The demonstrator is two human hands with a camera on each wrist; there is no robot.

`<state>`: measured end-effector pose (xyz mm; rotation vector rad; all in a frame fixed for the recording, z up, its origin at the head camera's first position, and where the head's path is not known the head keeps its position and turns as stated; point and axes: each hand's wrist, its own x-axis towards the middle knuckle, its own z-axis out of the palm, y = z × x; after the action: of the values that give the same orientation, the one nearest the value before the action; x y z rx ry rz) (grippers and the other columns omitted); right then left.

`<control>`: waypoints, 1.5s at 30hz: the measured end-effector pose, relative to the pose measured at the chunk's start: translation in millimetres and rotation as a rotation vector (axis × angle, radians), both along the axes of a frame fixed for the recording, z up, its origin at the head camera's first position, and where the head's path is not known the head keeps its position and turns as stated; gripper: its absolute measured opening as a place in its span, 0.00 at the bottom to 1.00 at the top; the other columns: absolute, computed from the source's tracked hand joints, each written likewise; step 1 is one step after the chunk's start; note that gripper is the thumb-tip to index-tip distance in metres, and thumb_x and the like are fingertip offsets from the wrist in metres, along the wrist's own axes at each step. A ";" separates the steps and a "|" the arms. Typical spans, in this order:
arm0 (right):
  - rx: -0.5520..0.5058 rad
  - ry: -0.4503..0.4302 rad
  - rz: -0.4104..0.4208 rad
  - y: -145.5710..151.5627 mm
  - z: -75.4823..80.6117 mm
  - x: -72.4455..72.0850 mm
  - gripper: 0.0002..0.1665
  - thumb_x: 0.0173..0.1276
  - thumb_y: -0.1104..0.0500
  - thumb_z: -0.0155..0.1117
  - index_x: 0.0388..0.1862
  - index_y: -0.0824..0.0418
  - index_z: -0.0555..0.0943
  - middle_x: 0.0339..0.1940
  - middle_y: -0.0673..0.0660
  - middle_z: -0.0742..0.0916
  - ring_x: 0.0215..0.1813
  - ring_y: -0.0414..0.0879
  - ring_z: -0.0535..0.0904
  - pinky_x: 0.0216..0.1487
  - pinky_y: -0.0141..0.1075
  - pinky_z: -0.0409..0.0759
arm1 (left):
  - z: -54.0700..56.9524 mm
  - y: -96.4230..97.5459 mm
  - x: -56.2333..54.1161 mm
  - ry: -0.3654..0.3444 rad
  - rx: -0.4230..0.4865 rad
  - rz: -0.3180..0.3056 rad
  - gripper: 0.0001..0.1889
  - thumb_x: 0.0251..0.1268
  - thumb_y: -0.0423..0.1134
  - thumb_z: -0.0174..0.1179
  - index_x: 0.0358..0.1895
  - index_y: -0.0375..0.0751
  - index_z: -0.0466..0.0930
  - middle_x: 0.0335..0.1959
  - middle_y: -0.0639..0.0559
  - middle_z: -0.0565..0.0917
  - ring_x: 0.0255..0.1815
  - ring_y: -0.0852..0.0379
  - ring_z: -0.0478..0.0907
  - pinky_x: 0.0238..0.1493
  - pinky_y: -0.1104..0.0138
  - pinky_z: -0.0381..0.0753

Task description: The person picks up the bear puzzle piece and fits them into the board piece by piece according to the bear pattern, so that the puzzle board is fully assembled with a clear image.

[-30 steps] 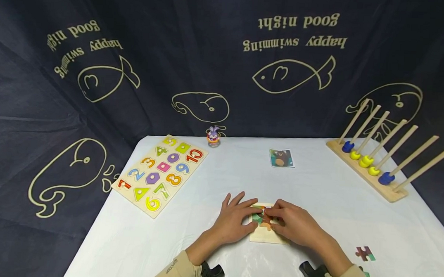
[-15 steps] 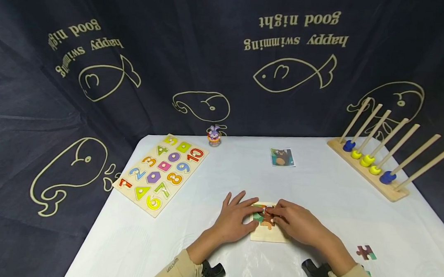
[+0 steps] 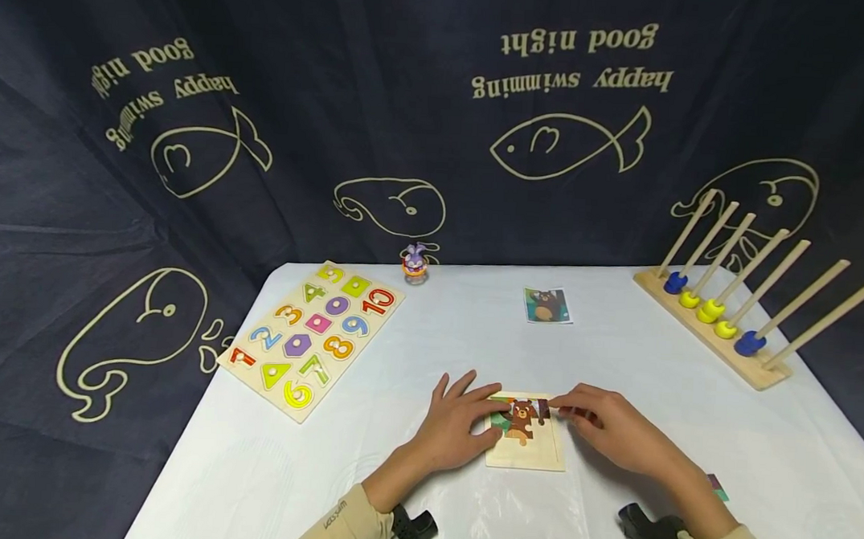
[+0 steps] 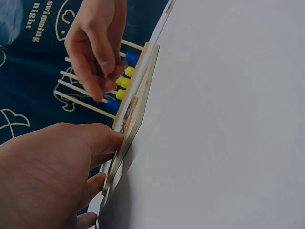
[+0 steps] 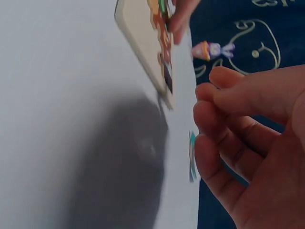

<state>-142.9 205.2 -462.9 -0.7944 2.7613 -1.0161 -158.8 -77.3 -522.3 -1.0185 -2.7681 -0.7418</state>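
The step in hand looks like filling a bear jigsaw (image 3: 521, 414), its wooden tray (image 3: 536, 457) lying toward the near edge of the desk (image 3: 285, 488), lower part bare. The left hand (image 3: 456, 431), fingers spread, rests on the tray's left edge; the right hand (image 3: 609, 426), loosely curled on nothing visible, is just beside the upper right corner. Next probably calls for fetching the loose jigsaw piece (image 3: 718, 489) toward the desk's near right corner.

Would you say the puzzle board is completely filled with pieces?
No, the lower part of the puzzle board shows bare wood below the bear pieces.
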 end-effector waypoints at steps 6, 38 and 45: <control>-0.055 -0.042 -0.056 23.7 2.5 7.7 0.20 0.66 0.72 0.57 0.53 0.56 0.82 0.39 0.47 0.84 0.35 0.39 0.75 0.33 0.32 0.75 | 0.5 0.3 -0.2 0.005 0.003 0.000 0.20 0.67 0.52 0.55 0.60 0.61 0.78 0.68 0.60 0.69 0.74 0.45 0.53 0.66 0.37 0.43; 0.055 -0.084 -0.365 119.4 -14.2 49.5 0.16 0.65 0.53 0.67 0.51 0.56 0.83 0.43 0.50 0.86 0.38 0.33 0.78 0.34 0.30 0.78 | -1.4 -1.0 -0.8 -0.007 0.014 -0.003 0.19 0.67 0.53 0.54 0.60 0.62 0.79 0.68 0.61 0.69 0.74 0.46 0.53 0.66 0.37 0.43; 0.162 -0.216 -0.480 141.1 -20.0 57.0 0.30 0.63 0.42 0.67 0.56 0.62 0.81 0.45 0.56 0.82 0.35 0.35 0.73 0.32 0.30 0.77 | -0.9 -0.6 0.3 0.004 0.027 -0.006 0.19 0.66 0.52 0.55 0.59 0.60 0.79 0.68 0.60 0.70 0.74 0.45 0.54 0.66 0.37 0.43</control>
<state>-85.8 346.3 -482.9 0.0091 2.8480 -0.8569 -158.5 -77.9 -523.2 -1.0227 -2.7448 -0.7752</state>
